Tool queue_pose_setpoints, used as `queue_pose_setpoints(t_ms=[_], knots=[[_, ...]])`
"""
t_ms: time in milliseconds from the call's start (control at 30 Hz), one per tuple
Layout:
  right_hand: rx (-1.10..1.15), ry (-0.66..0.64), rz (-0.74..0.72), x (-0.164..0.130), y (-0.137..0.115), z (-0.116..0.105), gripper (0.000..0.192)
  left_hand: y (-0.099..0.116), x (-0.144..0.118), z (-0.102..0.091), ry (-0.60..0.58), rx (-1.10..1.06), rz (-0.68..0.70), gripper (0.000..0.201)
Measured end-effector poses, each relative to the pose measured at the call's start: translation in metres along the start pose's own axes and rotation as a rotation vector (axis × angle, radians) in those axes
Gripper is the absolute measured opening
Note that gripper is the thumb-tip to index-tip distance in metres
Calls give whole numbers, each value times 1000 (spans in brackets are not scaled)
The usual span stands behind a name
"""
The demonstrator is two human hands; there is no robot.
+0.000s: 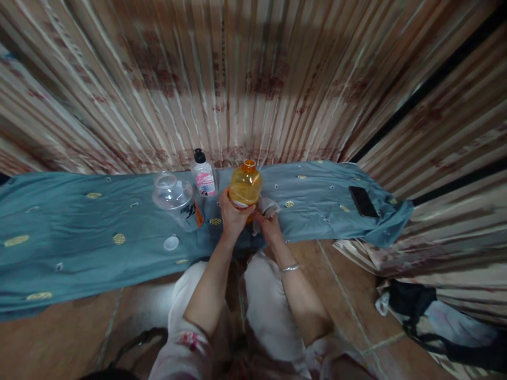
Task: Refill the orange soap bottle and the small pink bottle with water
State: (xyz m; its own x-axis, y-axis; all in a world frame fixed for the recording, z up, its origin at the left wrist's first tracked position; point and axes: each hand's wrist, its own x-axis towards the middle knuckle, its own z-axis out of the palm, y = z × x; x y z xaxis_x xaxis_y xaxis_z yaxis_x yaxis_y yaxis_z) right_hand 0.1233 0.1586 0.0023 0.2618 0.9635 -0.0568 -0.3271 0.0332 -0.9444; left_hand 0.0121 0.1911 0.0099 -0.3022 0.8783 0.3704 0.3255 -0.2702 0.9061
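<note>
An amber see-through bottle [245,186] with an uncapped neck stands near the front edge of the cloth-covered surface. My left hand [233,211] is wrapped round its lower left side. At the bottle's lower right, my right hand [268,221] grips a whitish cloth [270,206], partly bunched beside the bottle. To the left are a large clear jar [174,198] with an orange and black label, its mouth uncovered, and a small clear bottle [205,178] with a black cap and pink label. A white round lid [171,243] lies in front of the jar.
A blue-green patterned cloth [91,227] covers the long surface. A black phone [363,201] lies at its right end. Pleated curtains [237,79] hang close behind and at the right. Dark and pale fabric items [443,316] lie on the tiled floor at lower right.
</note>
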Motion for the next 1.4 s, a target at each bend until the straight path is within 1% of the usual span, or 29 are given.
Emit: queue_pose_setpoints(t_ms=[133,233,400,467,533,600,667,767,800,867,933,967,1000,1067,1100,1133,1167,1200,1233,1267,1300,1333,1367,1400], knots=[[-20,16,-13,2,6,-2,37,-2,-4,0,0,-29,-9,83],[0,78,-8,2,10,-4,36,-4,-8,-4,-31,-88,-47,85],[115,206,56,-1,17,-4,39,-4,-15,-13,-123,-323,-125,99],[158,229,72,-2,17,-4,39,-3,-17,-16,-134,-403,-160,104],[186,225,71,-4,15,-4,39,0,-18,-20,-123,-476,-228,105],[210,217,64,-7,11,-6,39,7,-18,-27,-95,-577,-332,95],[237,201,62,-11,3,-10,39,17,-17,-38,-62,-705,-451,71],[289,156,70,-23,-10,-18,37,33,-16,-61,-73,-834,-627,47],[294,141,70,-29,-15,-20,37,38,-17,-68,-71,-862,-661,42],[268,126,45,-43,-21,-21,41,47,-22,-82,-87,-896,-691,38],[143,89,14,-62,-25,-19,49,54,-34,-90,-133,-915,-708,39],[20,54,12,-72,-25,-15,53,58,-41,-92,-176,-927,-729,40],[-139,5,15,-82,-26,-12,57,60,-48,-93,-220,-944,-766,40],[-241,-36,8,-100,-28,-2,57,64,-63,-94,-306,-1002,-866,42],[-301,-107,-20,-107,-31,3,56,65,-68,-94,-331,-1028,-896,43],[-431,-255,-95,-113,-34,7,56,65,-71,-94,-320,-1041,-895,42],[-520,-365,-170,-117,-38,10,54,64,-73,-95,-306,-1034,-894,41],[-569,-433,-231,-119,-42,11,50,62,-73,-96,-302,-1019,-903,42],[-579,-452,-274,-119,-46,12,46,59,-72,-99,-287,-1008,-915,43],[-552,-405,-300,-116,-49,10,42,56,-69,-101,-268,-997,-928,44],[-511,-306,-310,-110,-50,8,39,53,-67,-104,-245,-989,-940,46],[-469,-162,-316,-101,-50,5,40,50,-64,-108,-217,-983,-943,47],[-448,-21,-307,-90,-48,2,51,48,-61,-110,-192,-977,-937,49],[-436,60,-277,-77,-46,0,68,45,-59,-113,-173,-971,-926,50]])
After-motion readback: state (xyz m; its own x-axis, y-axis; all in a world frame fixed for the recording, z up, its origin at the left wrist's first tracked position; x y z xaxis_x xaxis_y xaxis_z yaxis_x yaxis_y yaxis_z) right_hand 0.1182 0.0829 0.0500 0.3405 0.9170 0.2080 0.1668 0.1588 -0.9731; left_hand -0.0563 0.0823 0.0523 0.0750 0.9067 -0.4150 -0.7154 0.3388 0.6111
